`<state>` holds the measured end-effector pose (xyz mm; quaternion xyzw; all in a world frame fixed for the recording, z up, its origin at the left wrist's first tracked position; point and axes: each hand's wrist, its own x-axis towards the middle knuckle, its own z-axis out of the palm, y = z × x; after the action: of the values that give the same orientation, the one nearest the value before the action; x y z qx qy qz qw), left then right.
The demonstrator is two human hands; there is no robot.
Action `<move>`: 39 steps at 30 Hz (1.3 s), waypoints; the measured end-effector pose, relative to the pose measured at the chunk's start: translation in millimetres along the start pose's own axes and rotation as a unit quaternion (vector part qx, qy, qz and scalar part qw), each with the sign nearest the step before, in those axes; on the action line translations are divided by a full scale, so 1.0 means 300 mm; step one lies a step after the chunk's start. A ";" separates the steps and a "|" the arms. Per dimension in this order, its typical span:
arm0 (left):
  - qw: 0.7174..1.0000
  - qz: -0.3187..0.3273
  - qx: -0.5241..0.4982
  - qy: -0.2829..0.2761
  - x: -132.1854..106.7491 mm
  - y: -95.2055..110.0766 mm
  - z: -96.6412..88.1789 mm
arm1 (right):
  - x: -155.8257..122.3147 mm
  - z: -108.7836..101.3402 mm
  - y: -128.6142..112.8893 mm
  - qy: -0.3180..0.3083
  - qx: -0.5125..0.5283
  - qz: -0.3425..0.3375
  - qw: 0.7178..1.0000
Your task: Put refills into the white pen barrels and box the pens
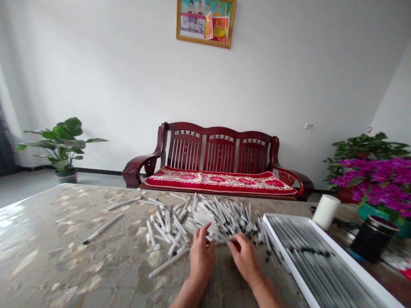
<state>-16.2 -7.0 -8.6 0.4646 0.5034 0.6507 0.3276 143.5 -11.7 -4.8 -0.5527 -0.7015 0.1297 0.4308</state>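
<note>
pile of pen parts (pixel 208 214) sits just past both hands, pieces pointing every which way, left hand (pixel 201 252) loosely spread, right hand's (pixel 245 256) fingertips bunched, can't tell if they're pinching one

In front of the left hand (pixel 201 254) and the right hand (pixel 245 259), the heap of slim plastic pen parts (pixel 221 214) is showing milky white with flecks of black, while the glossy tabletop (pixel 64 273) around them is wearing a grey-brown pattern with pale blotches. To the hands' right, a long white rectangular tray (pixel 359 270) is framing translucent grey plastic sticks (pixel 334 273) marked with black. Beyond the hands, a slatted dark-red wooden bench (pixel 220 147) is bearing a long red cushion (pixel 221 180) patterned in white and pink.
</note>
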 end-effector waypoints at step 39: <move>0.851 -0.352 -0.380 -0.089 0.048 -0.019 0.040 | 0.021 -0.086 -0.112 -0.191 -0.400 0.152 0.884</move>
<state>-10.2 11.7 -9.4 0.1520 0.3156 0.5881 0.7290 140.2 -25.7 35.5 -0.7422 -0.6701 0.0056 0.0058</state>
